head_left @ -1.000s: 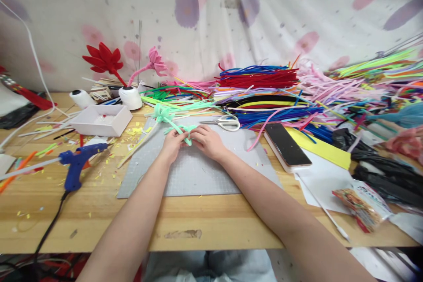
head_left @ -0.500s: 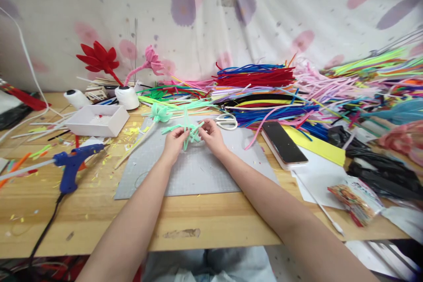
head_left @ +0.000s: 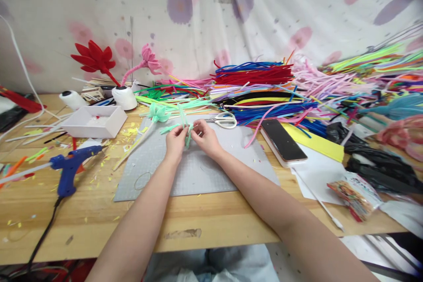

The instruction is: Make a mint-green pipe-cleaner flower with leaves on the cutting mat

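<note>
Hands first, folks: our left hand is pinched firmly on the work, our right hand curled in close, though whether it grips a strand we can't tell. We're over a wooden tabletop, on a grey cutting mat. And here's the key: our mint-green chenille stems sit right between the fingertips, left hand nearer the crossing, longest strands pointing away from us, others jutting left. White-handled scissors lie just beyond, right.
</note>
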A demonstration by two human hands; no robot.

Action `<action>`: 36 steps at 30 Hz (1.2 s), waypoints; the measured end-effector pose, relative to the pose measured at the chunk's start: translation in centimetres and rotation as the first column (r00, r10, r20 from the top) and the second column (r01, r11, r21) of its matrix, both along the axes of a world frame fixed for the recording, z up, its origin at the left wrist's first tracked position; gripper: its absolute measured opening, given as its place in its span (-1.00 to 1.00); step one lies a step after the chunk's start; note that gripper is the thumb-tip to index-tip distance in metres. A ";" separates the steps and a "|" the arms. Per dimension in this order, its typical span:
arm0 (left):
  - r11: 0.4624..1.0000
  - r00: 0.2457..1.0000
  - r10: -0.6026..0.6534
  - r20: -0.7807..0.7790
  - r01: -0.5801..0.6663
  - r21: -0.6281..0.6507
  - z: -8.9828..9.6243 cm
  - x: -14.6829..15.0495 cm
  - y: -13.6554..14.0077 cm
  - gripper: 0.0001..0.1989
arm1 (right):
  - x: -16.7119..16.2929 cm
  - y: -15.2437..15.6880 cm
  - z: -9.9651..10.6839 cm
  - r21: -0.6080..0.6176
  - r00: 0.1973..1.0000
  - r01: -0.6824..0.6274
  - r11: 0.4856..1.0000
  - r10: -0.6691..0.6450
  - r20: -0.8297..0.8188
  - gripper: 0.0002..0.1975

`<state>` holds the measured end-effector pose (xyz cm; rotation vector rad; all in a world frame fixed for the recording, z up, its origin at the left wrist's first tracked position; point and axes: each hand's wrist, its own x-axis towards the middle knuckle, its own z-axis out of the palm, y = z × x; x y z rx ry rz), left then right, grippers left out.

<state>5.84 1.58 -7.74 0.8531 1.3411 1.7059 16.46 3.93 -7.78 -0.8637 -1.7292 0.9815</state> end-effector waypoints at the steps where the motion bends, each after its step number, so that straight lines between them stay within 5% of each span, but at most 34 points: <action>1: 1.000 1.000 0.017 0.005 -0.017 -0.009 0.1 0.1 0.0 -0.83 | 0.0 0.0 0.1 0.003 0.999 0.023 1.000 -0.023 -0.031 -0.83; 4: 0.998 0.998 0.055 0.029 -0.054 -0.036 0.1 0.1 0.0 -0.83 | 0.0 0.2 0.0 -0.026 0.994 0.032 0.999 -0.034 -0.100 -0.82; 9: 0.999 1.000 0.029 -0.006 -0.029 -0.024 -0.3 -0.1 -0.1 -0.82 | 0.2 0.4 0.1 -0.066 0.983 -0.140 0.988 0.131 -0.125 -0.85; 13: 0.998 0.996 0.052 -0.076 -0.053 -0.020 -0.8 -0.3 -0.1 -0.82 | 0.3 0.5 0.2 -0.067 0.987 -0.111 0.992 0.102 -0.125 -0.85; 22: 0.999 0.994 0.048 -0.102 -0.046 0.030 -1.0 -0.4 -0.1 -0.84 | 0.2 -0.1 0.5 0.161 0.966 0.103 0.982 -0.137 0.218 -0.89; 26: 0.992 0.991 0.111 -0.074 -0.105 0.076 -0.3 -0.2 -0.2 -0.86 | 0.3 -0.3 0.7 0.312 0.880 0.007 0.950 -0.154 0.450 -0.87; 30: 0.979 0.979 0.191 0.071 -0.195 0.064 0.3 -0.6 -0.2 -0.81 | 0.4 -0.4 0.9 0.471 0.741 -0.205 0.858 -0.178 0.647 -0.87; 36: 0.971 0.926 0.214 0.312 -0.235 0.031 0.2 -1.7 0.2 -0.73 | 0.2 -0.3 0.4 0.474 0.671 -0.264 0.840 -0.193 0.716 -0.84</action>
